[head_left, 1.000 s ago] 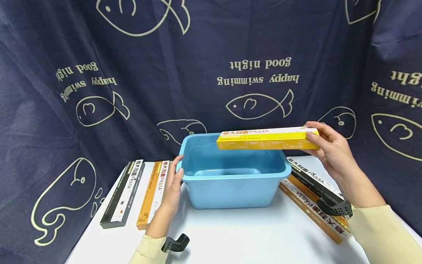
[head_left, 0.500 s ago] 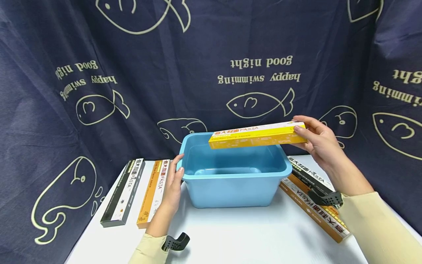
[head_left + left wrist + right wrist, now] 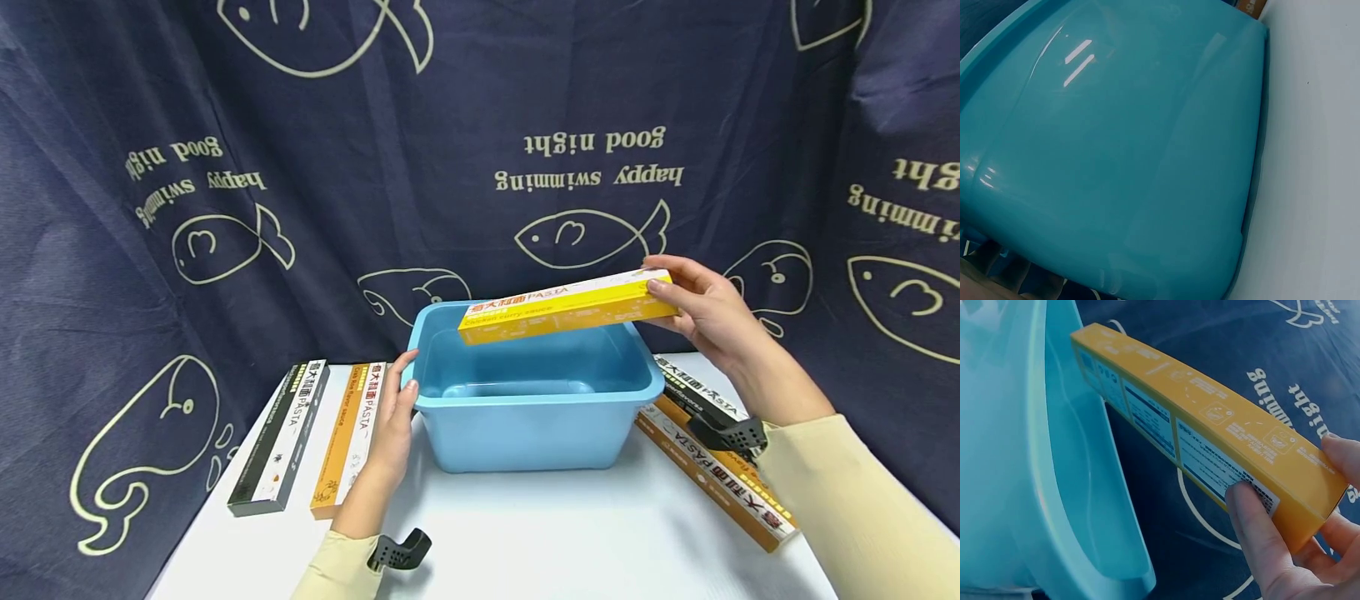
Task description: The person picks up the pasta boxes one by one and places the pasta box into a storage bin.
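My right hand [image 3: 708,312] grips the right end of a yellow pasta box [image 3: 566,308], labelled chicken curry sauce, above a light blue plastic tub [image 3: 525,433]. The box tilts, its left end lower and over the tub's opening. In the right wrist view, thumb and fingers [image 3: 1254,519] pinch the end of the yellow box [image 3: 1210,425], near the tub's rim [image 3: 1038,425]. At the tub's left side, my left hand [image 3: 392,417] holds the rim, thumb at the front corner. The left wrist view shows mostly the tub's outer wall [image 3: 1129,144]; that hand is barely visible there.
On the white table [image 3: 525,533], a black pasta box [image 3: 279,442] and an orange pasta box [image 3: 349,442] lie left of the tub. To its right lie another black box [image 3: 701,396] and orange boxes [image 3: 712,479], partly behind my right forearm. A dark blue fish-print curtain [image 3: 450,192] hangs behind.
My right hand has moved left and slightly up with the yellow pasta box, whose left end has dipped relative to its right. The left hand and the tub stay in place.
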The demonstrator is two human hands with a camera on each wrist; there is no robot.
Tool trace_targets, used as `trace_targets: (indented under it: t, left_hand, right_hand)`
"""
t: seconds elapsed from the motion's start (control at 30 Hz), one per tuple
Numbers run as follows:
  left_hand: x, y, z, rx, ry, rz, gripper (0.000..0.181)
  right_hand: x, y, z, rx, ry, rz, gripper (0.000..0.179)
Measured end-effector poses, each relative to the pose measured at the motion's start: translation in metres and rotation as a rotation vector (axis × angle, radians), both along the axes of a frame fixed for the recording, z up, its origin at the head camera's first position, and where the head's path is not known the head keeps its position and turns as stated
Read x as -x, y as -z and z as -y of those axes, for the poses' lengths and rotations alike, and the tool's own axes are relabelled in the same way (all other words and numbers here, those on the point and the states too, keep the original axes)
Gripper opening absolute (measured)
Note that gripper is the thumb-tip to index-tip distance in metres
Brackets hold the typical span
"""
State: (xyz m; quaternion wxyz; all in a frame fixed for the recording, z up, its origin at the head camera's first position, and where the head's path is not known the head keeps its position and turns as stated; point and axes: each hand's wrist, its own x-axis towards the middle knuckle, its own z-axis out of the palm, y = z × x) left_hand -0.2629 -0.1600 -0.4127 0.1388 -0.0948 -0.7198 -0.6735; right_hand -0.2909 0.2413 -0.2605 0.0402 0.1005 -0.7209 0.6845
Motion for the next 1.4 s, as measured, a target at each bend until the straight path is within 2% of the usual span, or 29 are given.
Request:
trace_targets:
  t: [0.3, 0.83, 1.07, 1.4]
  left_hand:
    - [0.000, 0.000, 0.001, 0.004, 0.001, 0.000, 0.045]
    - [0.000, -0.001, 0.002, -0.016, 0.014, 0.000, 0.045]
    - [0.001, -0.001, 0.002, -0.014, 0.021, -0.016, 0.047]
    - [0.001, 0.000, 0.000, -0.014, 0.012, -0.011, 0.049]
  right_hand:
    - [0.012, 0.000, 0.014, -0.107, -0.016, 0.038, 0.053]
    - [0.035, 0.012, 0.036, -0.196, -0.095, 0.080, 0.052]
    - [0.041, 0.012, 0.042, -0.188, -0.141, 0.095, 0.050]
    - [0.049, 0.018, 0.051, -0.246, -0.137, 0.129, 0.057]
